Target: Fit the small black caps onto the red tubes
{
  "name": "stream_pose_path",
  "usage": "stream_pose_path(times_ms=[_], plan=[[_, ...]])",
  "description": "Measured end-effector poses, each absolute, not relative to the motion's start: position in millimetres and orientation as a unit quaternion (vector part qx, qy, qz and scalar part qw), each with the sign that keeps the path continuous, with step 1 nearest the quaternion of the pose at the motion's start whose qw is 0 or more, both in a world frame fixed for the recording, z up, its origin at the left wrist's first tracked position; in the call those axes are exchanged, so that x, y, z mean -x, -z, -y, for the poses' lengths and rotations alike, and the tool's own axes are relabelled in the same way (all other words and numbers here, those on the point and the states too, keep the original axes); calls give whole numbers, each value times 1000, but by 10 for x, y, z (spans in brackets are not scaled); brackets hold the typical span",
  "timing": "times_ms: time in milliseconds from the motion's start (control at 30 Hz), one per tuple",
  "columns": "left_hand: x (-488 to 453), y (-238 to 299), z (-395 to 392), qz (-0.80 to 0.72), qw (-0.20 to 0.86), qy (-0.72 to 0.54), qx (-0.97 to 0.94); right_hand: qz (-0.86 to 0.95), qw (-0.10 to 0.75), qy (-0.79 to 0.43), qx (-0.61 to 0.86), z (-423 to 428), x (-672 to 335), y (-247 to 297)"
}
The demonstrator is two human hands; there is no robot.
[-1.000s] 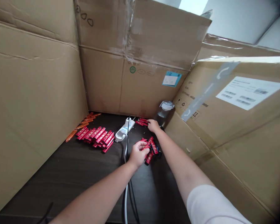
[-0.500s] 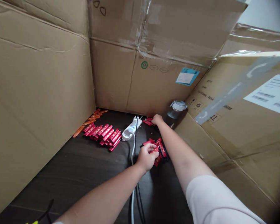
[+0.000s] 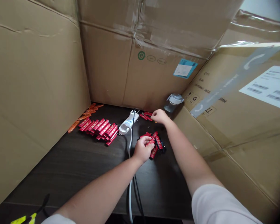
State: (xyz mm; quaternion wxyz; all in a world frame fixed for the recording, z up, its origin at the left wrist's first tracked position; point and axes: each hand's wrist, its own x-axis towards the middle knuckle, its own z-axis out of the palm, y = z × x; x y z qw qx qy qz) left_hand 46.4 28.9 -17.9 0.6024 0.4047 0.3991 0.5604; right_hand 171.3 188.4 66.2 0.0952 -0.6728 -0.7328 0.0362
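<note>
My left hand (image 3: pixel 142 150) is closed around a small red bar with a black end (image 3: pixel 150 142), which looks like a lighter. It hovers at a loose pile of similar red bars (image 3: pixel 158 140) on the dark tabletop. Farther back, my right hand (image 3: pixel 159 116) has its fingertips pinched together beside a small group of red bars (image 3: pixel 145 115). What those fingers hold, if anything, is hidden; a bit of orange shows just under them. To the left, several red bars (image 3: pixel 102 127) lie side by side in a stacked row, with orange bars (image 3: pixel 86 116) behind along the box.
A white power strip (image 3: pixel 123 129) with a white cable (image 3: pixel 130 174) and black cord splits the table (image 3: pixel 84 168). Cardboard boxes wall the left (image 3: pixel 37 77), back (image 3: pixel 107 68) and right (image 3: pixel 235 124). A clear lidded bottle (image 3: pixel 171 105) stands in the back right corner.
My right hand has drawn slightly back from the far group of red bars, its fingertips now pinched. My left hand still holds its red bar. The whole view has shifted slightly.
</note>
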Motion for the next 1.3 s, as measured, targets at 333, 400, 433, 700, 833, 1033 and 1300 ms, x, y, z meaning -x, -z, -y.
stream_pose_path(times_ms=[333,400,433,700,833,1033,1300], plan=[[-441,121,-240,-375,597,-560,-435,797,91,-127,584,-824,-1898,-311],[-437,117,-237,-356,603,-559,-444,803,117,-100,576,-774,-1892,-292],[-434,115,-238,-349,608,-557,-446,805,138,-85,571,-747,-1895,-297],[-417,78,-246,-304,654,-559,-409,654,495,-263,507,-212,-1784,-332],[-433,54,-221,-282,665,-561,-404,604,573,-278,479,-22,-1601,-237],[-429,61,-215,-271,671,-572,-386,575,610,-240,490,-18,-1517,-193],[-381,66,-237,-250,680,-556,-408,567,586,-351,461,38,-1566,-279]])
